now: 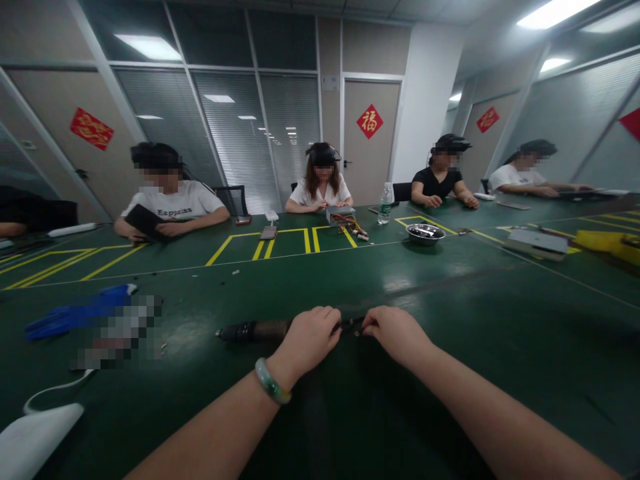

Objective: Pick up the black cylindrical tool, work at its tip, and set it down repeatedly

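Note:
A dark, slim electric screwdriver (pixel 250 331) lies on the green tabletop with its bit end pointing left. My left hand (pixel 311 337) is closed around its rear end, fingers curled over the grip. Just to the right, my right hand (pixel 395 333) pinches a thin dark cord end (pixel 356 320) that runs toward the screwdriver's back. The join between cord and screwdriver is partly covered by my left fingers, so I cannot tell whether it is plugged in. A small pale bit shows below the cord.
Left of the screwdriver lie a blue glove (pixel 80 313) and a blurred-out flat object; a white device (pixel 40 440) fills the near left corner. Farther off are a metal bowl (pixel 425 235), a bottle (pixel 385 203), a wired metal box (pixel 341 215) and several seated co-workers.

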Available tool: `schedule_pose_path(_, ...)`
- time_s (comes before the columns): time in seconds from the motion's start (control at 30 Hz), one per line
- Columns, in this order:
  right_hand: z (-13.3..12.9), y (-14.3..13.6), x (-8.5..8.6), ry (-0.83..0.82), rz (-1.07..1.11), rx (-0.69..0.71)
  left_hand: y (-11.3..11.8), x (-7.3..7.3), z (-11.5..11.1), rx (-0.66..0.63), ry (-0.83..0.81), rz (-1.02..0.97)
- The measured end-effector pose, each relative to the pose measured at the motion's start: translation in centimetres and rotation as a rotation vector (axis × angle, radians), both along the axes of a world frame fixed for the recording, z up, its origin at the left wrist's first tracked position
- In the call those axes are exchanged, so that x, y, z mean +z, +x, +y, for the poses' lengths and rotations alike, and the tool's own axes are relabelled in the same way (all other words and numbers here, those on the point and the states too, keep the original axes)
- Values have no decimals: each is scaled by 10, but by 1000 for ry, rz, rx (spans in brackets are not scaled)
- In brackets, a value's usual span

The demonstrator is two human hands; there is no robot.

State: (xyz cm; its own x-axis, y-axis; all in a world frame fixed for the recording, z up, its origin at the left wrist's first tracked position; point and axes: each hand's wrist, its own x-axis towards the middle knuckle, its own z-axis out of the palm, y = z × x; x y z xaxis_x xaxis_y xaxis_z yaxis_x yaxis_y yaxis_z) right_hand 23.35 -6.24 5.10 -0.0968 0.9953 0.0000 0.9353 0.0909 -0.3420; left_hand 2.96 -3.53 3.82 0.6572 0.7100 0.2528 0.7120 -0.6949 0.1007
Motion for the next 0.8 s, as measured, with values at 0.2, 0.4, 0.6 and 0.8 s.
schedule_pose_path(0.2, 5, -4, -16, 186, 69, 114, -4, -4, 4, -65, 18, -63)
schedule_pose_path(0.4, 6, -13, -24, 237, 24, 166, -7, -7, 6, -77, 11, -107)
schedule_pose_path(0.6, 6, -12, -25, 224, 78, 192, -9, -7, 6, -77, -4, -128)
schedule_pose_path(0.8, 6, -13, -27, 215, 132, 168, -8, -9, 8, -82, -6, -138)
